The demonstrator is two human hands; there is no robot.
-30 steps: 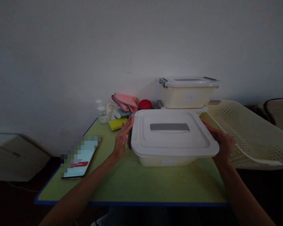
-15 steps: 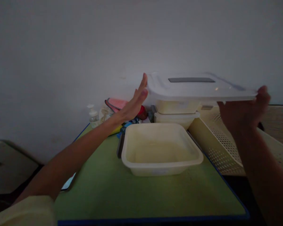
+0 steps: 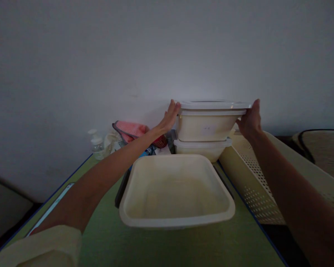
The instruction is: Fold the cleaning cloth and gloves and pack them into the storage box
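Note:
A white lid lies level on or just over the rim of a cream plastic container at the back of the table. My left hand holds the lid's left edge, fingers pointing up along it. At the right edge, my right hand grips the lid with the thumb up and the other fingers below the rim. Under that container stands a second cream container with a pale rim. In front sits an open cream basin with dark side handles; nothing shows inside it.
A pump bottle, a pink cloth and other small items crowd the back left. A phone lies by the left edge of the green table. To the right stands a perforated cream basket.
The lid has moved back and left and come down onto or close to the upper container. Both hands moved with it, and my view has shifted slightly.

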